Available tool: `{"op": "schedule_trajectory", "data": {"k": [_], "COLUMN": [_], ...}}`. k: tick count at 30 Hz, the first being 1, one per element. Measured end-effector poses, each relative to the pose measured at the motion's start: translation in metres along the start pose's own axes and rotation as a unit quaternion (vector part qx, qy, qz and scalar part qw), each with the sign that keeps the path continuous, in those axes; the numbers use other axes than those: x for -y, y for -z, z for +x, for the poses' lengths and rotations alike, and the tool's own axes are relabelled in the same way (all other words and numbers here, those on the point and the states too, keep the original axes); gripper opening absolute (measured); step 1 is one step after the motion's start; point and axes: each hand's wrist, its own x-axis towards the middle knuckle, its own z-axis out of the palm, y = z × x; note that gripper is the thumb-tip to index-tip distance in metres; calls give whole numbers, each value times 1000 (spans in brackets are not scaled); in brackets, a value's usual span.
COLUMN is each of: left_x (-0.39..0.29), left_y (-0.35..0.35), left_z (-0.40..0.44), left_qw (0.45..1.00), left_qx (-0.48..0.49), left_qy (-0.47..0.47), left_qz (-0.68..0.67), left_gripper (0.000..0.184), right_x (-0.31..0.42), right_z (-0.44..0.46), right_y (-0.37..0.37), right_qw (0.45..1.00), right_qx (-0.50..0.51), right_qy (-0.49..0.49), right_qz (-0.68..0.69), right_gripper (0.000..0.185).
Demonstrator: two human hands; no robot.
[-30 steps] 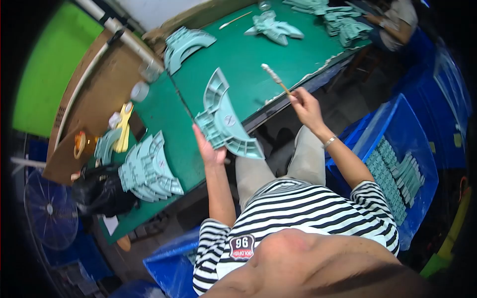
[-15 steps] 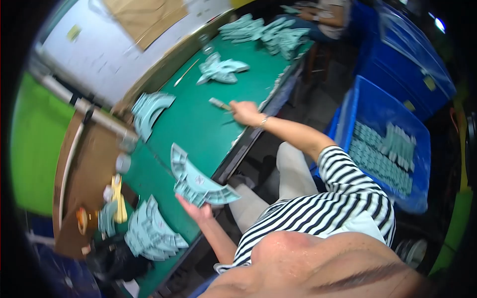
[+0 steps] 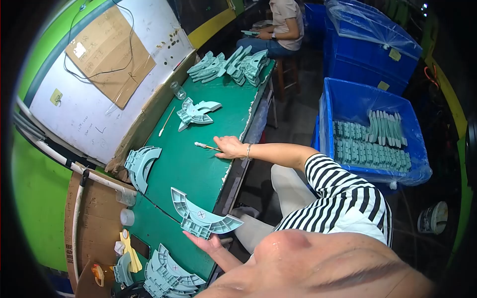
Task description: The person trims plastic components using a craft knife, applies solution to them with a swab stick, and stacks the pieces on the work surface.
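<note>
My left hand is under a pale green curved plastic part, gripping it by its ribbed block. A small circled cross marks the face of this part, and it is tilted up above the green table's front edge. Farther along, my right hand is closed round a thin stick with a white tip, low over the tabletop. The tip points left, away from my body. Between the hands and the wall lie another curved part and, farther up, crossed curved parts.
More parts are piled at the table's far end and stacked near its bottom. A cotton swab, a glass jar and a white cup line the wall side. A blue bin holds rows of parts. Another person sits beyond.
The view has shifted, and another person shows more fully. My left hand still holds the curved part, and my right hand still holds the stick.
</note>
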Motion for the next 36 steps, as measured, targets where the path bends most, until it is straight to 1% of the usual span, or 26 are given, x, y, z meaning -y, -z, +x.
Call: {"op": "schedule_trajectory", "data": {"k": [2,4,5,6,7,8,9,10,12,13,14,15,17,20,23,24,27,28,32,36], "left_x": [2,3,4,4,4,7,9,12,14,15,18,20,21,24,26,27,30,31,37,41], "left_y": [12,9,15,8,-3,-14,-24,-22,-20,-22,-25,-27,-30,-32,-35,-34,-31,-30,-29,-31], "left_z": [14,10,16,15,12,11,9,8,9,10,11,11,11,7,5,5,1,1,-1,-4], "left_qw": [998,993,996,998,998,998,998,999,999,999,998,998,998,998,997,996,994,994,991,989], "left_qx": [-65,-109,-84,-41,-1,8,11,-6,-33,-39,-52,-62,-64,-54,-58,-59,-67,-66,-61,-53], "left_qy": [17,18,40,53,64,57,44,33,16,13,6,3,20,39,58,64,81,84,110,125], "left_qz": [13,46,9,13,17,25,36,28,22,24,24,24,0,-11,-13,-22,-31,-33,-46,-57], "left_gripper": [59,58,58,58,58,58,58,57,55,55,54,54,53,53,52,52,51,50,49,49], "right_x": [0,0,-1,-4,-3,-1,4,14,36,47,54,65,74,89,97,105,110,114,121,122], "right_z": [-2,-5,-8,-10,-12,-14,-18,-24,-37,-44,-52,-61,-80,-109,-127,-130,-138,-140,-138,-134], "right_y": [4,6,7,5,7,12,17,27,53,64,74,83,81,73,72,77,64,60,57,51], "right_qw": [1000,1000,1000,1000,1000,1000,999,996,979,970,960,958,922,873,881,885,877,879,896,898], "right_qx": [2,13,21,13,0,7,19,5,62,80,100,114,133,138,171,152,143,123,117,119], "right_qy": [10,-2,-10,0,10,1,-28,-36,-44,-26,-9,-3,10,52,48,43,39,19,13,14], "right_qz": [-10,0,7,3,-13,5,42,82,189,229,262,265,362,464,439,437,458,460,428,423], "right_gripper": [60,56,55,55,60,60,55,46,26,21,20,18,16,17,16,17,24,32,36,37]}}
